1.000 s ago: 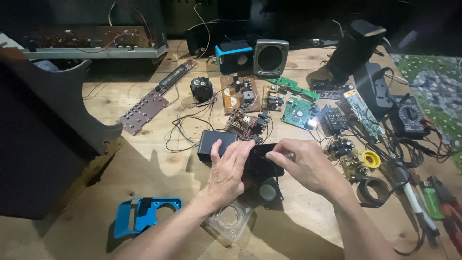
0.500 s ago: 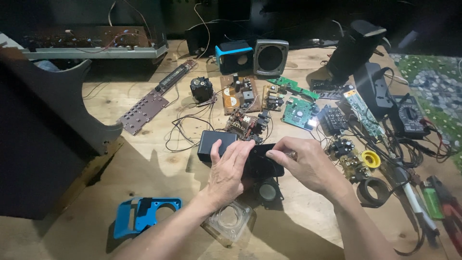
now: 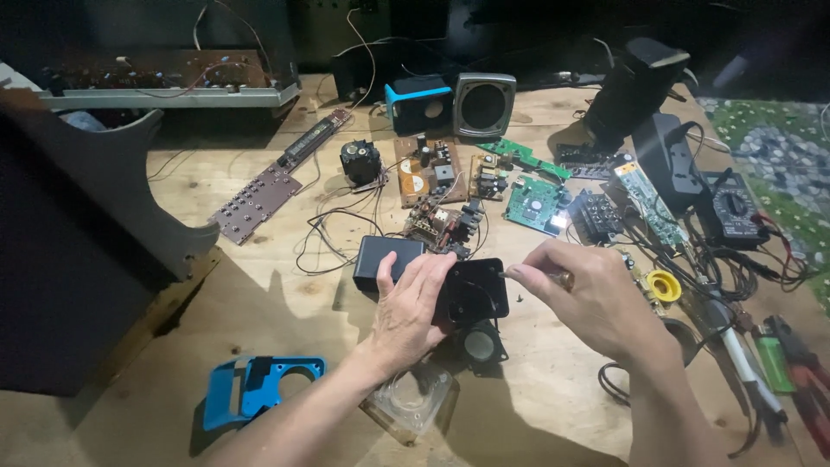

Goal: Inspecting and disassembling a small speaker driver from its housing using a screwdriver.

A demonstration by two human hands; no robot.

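Circuit boards (image 3: 430, 169), wires (image 3: 333, 233) round black housing (image 3: 474, 290) — blue frame (image 3: 257, 386) nr.

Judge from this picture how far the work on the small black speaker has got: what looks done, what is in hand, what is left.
Done: a blue cover lies off to the side and a round driver sits loose. In hand: the left hand steadies the black housing; the right hand pinches something small at its corner. Left: housing and driver are apart, boards scattered.
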